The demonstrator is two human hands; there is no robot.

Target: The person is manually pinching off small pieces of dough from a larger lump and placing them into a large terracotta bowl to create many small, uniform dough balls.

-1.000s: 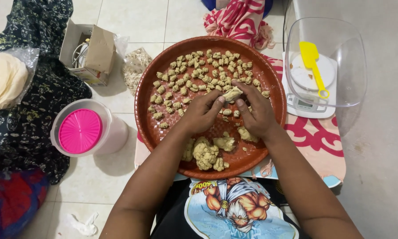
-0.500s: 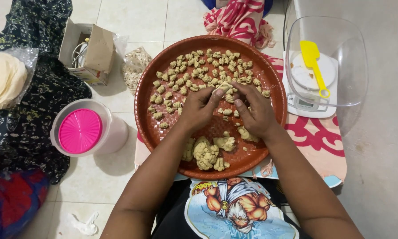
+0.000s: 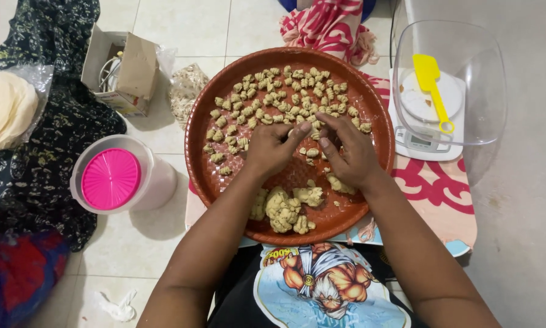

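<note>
A round reddish-brown tray (image 3: 194, 130) with a patterned bottom holds many small, pale dough pieces (image 3: 273, 100), spread in loose rows on the side beyond the fingers, while a rough lump of dough (image 3: 283, 206) lies on the near side, just behind the wrists. The left hand (image 3: 273, 149) and right hand (image 3: 349, 152) meet at the tray's middle, fingertips pinched narrowly together; whether a bit of dough sits between them cannot be told, since the fingers cover that spot. Out past the right hand, a clear plastic bowl (image 3: 485, 79) rests on a white kitchen scale (image 3: 428, 146), with a yellow spatula (image 3: 434, 91) lying inside it. Out past the left hand stands a white tub with a ribbed pink lid (image 3: 110, 178), and farther off an open cardboard box (image 3: 133, 70) whose contents are hard to make out. A stack of flat pale rounds (image 3: 3, 112) in thin plastic is cut off by the frame edge. A red patterned cloth (image 3: 434, 182) lies under the tray.
</note>
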